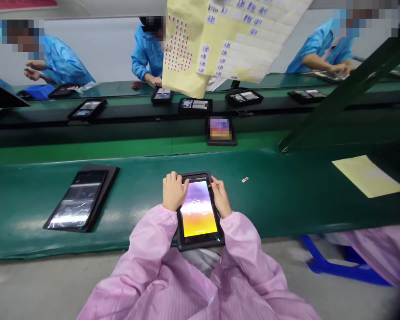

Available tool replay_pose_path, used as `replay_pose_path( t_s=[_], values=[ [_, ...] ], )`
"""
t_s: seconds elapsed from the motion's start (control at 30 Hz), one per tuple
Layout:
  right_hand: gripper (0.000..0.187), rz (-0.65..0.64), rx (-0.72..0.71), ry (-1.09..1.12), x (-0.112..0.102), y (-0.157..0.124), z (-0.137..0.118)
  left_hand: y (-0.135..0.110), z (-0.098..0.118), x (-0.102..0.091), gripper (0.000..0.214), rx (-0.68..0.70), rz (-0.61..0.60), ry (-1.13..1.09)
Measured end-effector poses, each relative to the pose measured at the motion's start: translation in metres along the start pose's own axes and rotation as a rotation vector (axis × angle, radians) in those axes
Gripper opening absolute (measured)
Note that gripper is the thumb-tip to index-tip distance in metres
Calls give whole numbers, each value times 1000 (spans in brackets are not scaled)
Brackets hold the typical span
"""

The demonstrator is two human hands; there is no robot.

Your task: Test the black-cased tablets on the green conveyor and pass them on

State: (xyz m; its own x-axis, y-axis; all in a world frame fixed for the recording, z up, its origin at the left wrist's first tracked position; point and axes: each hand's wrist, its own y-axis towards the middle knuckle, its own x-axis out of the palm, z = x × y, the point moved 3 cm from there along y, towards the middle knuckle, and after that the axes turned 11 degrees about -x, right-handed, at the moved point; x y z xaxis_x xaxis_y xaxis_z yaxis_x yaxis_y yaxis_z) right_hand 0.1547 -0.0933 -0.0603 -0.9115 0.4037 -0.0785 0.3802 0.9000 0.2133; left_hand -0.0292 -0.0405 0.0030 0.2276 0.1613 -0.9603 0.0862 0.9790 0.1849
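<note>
A tablet [200, 213] with a lit purple-to-yellow lock screen lies in a black tray [200, 244] at the bench's front edge. My left hand [174, 192] grips its upper left side, thumb on the tablet's edge and fingers over the tray's rim. At the upper right side, my right hand [222, 198] is closed in a pinch. By that thumb shows a small yellowish piece [210, 185], too small to name, right at the tablet's edge. To the right on the bench lies a tiny white card with coloured marks [245, 179].
A dark tablet [80, 198] rests on a black tray at left. Yellow paper [368, 175] lies at right; marked sheets [233, 40] hang ahead. A green post [346, 84] slants at right. Trays with devices [195, 104] line the conveyor, and co-workers in blue sit beyond.
</note>
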Motion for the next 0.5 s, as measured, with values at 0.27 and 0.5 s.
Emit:
replay_pose_path(
  t_s=[0.27,0.5],
  values=[
    [28,-37,8,117,6,-2,-7,1,23,2,49,-39,-59,-62],
    [10,-451,-614,-181,-17,-56,-56,-18,-15,4,41,170,-1,-71]
  ],
)
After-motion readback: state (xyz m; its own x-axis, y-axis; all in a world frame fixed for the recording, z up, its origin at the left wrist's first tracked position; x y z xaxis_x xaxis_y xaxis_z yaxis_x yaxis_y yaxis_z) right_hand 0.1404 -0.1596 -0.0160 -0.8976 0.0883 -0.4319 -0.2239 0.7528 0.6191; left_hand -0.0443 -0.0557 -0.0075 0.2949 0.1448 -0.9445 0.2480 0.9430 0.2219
